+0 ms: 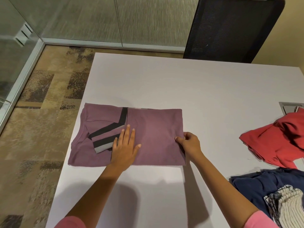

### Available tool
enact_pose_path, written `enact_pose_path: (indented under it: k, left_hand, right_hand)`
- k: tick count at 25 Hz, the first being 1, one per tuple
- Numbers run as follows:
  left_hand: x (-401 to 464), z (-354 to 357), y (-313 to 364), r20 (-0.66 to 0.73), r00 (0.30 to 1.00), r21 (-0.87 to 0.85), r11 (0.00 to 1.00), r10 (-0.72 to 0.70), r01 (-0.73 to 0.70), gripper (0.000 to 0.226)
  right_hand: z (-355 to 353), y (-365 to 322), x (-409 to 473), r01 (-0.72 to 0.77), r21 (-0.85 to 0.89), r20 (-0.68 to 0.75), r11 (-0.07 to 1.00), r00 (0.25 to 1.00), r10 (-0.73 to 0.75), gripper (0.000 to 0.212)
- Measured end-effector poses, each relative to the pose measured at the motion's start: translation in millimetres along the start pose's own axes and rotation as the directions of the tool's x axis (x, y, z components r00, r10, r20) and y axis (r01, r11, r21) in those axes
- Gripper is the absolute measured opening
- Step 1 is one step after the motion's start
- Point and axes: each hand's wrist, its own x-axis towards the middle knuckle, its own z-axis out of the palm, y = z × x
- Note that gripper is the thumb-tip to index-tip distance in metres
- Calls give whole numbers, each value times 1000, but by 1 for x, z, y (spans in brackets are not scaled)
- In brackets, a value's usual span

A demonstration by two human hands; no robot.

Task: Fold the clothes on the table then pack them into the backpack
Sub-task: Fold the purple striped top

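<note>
we see the purple shirt (128, 137) lying on the surface (181, 83) with its long axis running left to right. our left hand (125, 148) presses flat, fingers spread, at its middle, while our right hand (189, 143) takes a pinching grip on its right edge, likely to fold it leftward.

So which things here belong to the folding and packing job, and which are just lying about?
Job:
purple shirt, left hand pressing it flat, right hand pinching its edge
red garment
navy garment

Just about:
table
black chair
table hatch

No backpack in view.
</note>
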Motion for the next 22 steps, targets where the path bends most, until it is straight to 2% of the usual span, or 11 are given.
enact_pose_path:
  k: [2,5,7,9,11,14,15,16,19,22]
  left_hand:
    - [-2,4,2,54,998,4,1000,-13,13,74]
    - [-6,3,17,99,995,-3,1000,25,-25,70]
    - [-13,0,35,55,998,-94,995,16,-11,59]
    - [-15,-5,54,51,992,-277,953,-117,126,53]
    - [-10,-9,65,60,951,-465,835,-303,295,55]
    - [8,-16,62,187,852,-729,512,-489,454,56]
    - [14,-18,59,249,834,-753,443,-493,487,55]
    - [19,-19,56,299,831,-751,421,-469,508,53]
    - [27,-25,57,337,878,-751,466,-341,469,43]
    - [32,-38,70,367,907,-798,431,-207,421,33]
  right_hand:
    - [-8,1,-1,19,39,37,999,999,-20,11]
    - [-27,10,-3,16,28,9,999,1000,-16,8]
    - [-40,23,-2,-16,-6,-10,1000,1000,16,10]
    - [-50,36,-3,-39,-25,-31,999,999,38,14]
    - [-57,42,-7,-33,-38,-52,999,998,31,20]
    - [-57,42,-15,5,-120,-65,993,998,-12,38]
    - [-55,42,-16,32,-166,-77,986,996,-46,46]
    - [-52,42,-16,65,-223,-91,973,992,-87,53]
    - [-41,45,-20,171,-401,-78,900,973,-219,64]
    - [-37,45,-23,221,-431,-61,875,960,-272,62]
